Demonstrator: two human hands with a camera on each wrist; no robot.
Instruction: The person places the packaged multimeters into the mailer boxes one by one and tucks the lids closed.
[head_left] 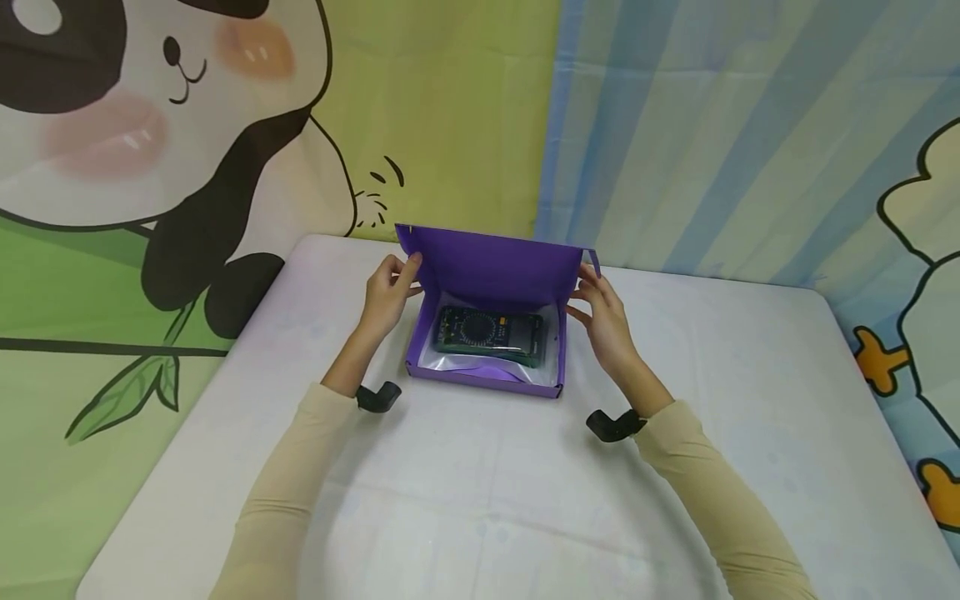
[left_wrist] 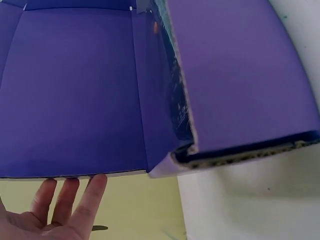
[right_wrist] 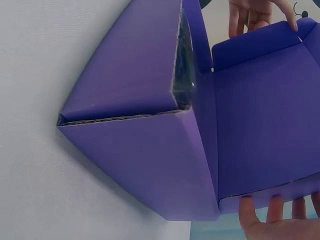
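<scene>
The purple box [head_left: 486, 367] sits on the white table [head_left: 465, 500], toward its far middle, with its lid [head_left: 495, 268] raised upright at the far side. Inside lies a dark green device with a round dial [head_left: 489, 332], resting on a clear plastic liner [head_left: 457, 362].

I hold the lid at both of its side edges. My left hand [head_left: 387, 296] is at the lid's left end, thumb at the edge, fingers behind it. My right hand [head_left: 606, 321] is at the lid's right end, by the small side flap [head_left: 594, 262]. A grip at both ends keeps the lid square and stops it from dropping onto the device.

The head view shows the contents and both hands together; neither wrist view shows the device clearly. The left wrist view shows my left hand's fingers [left_wrist: 67, 200] nearly straight, their tips against the lid's free edge [left_wrist: 75, 176], plus the box's corrugated corner [left_wrist: 235, 155]. The right wrist view shows my right fingertips [right_wrist: 275, 210] laid along the lid's edge [right_wrist: 270, 192], likewise uncurled, and my left hand [right_wrist: 252, 15] at the opposite end. Both hands therefore press and steady the lid rather than clench it.
</scene>
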